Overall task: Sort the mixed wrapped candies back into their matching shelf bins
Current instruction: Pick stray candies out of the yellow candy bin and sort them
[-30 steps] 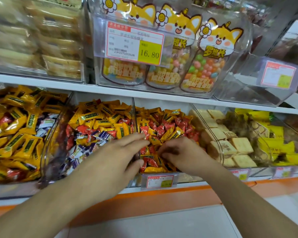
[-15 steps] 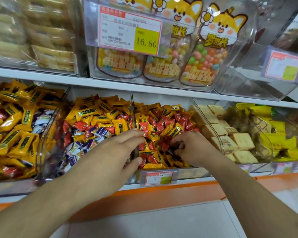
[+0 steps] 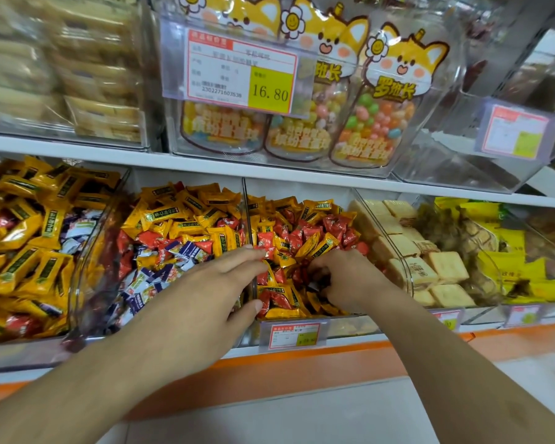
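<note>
Spanning the clear plastic divider [image 3: 250, 251], the flat, empty left hand [image 3: 205, 293] rests beside the right hand [image 3: 343, 277], nearer and curled, fingertips buried among red and yellow wrapped candies [image 3: 302, 235] directly beneath; any grasp is hidden.

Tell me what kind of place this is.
Most likely a shop's snack aisle: a price tag reading 16.80, clear bins of wrapped candies, and bagged jelly beans on the shelf above.

We are standing in a shop. We are facing shelf bins [image 3: 244, 219] of wrapped candies [image 3: 305, 238] and a price tag [image 3: 241, 73].
</note>
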`<act>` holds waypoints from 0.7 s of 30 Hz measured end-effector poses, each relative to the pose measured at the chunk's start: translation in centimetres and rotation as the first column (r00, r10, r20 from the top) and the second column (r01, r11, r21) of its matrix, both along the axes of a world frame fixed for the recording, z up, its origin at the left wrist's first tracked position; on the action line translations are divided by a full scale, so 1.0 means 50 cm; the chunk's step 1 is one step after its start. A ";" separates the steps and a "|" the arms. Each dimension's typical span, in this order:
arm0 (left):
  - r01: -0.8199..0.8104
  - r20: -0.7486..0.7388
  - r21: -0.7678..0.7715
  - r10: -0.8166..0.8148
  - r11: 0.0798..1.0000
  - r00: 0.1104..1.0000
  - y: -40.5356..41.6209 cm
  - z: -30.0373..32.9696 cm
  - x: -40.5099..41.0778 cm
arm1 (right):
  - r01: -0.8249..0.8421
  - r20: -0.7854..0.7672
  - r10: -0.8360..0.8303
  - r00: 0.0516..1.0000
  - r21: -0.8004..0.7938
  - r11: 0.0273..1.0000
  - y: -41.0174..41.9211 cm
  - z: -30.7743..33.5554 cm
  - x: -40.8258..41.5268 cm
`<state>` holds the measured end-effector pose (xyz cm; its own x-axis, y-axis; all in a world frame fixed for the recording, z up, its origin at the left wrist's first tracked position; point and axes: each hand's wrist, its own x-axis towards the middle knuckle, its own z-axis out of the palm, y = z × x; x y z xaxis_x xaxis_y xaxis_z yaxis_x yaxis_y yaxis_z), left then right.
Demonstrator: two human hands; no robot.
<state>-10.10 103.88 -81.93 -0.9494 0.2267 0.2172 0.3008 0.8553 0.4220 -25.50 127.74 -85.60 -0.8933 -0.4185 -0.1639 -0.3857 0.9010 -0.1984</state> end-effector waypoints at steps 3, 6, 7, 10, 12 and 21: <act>0.002 0.007 -0.005 -0.002 1.000 1.000 0.001 0.002 0.001 | -0.010 -0.029 0.011 1.000 0.017 1.000 0.002 -0.003 0.001; 0.009 0.011 0.008 -0.009 1.000 1.000 -0.002 -0.005 0.003 | 0.006 -0.055 -0.007 0.998 -0.024 1.000 0.004 -0.003 0.007; 0.009 0.012 0.016 -0.009 1.000 1.000 -0.004 -0.008 0.003 | 0.020 -0.046 -0.024 0.999 -0.076 0.997 0.007 0.000 0.009; 0.008 0.009 0.002 -0.008 1.000 1.000 -0.009 -0.013 0.001 | 0.078 -0.010 -0.083 0.997 -0.252 0.965 0.020 0.024 0.020; 0.002 0.002 -0.007 -0.002 1.000 1.000 -0.009 -0.013 -0.003 | 0.129 0.023 -0.130 0.991 -0.387 0.913 0.027 0.054 0.036; -0.112 -0.039 0.227 0.124 0.967 0.992 0.004 0.003 0.000 | 0.240 0.211 -0.116 0.971 -0.819 0.521 -0.011 0.154 0.121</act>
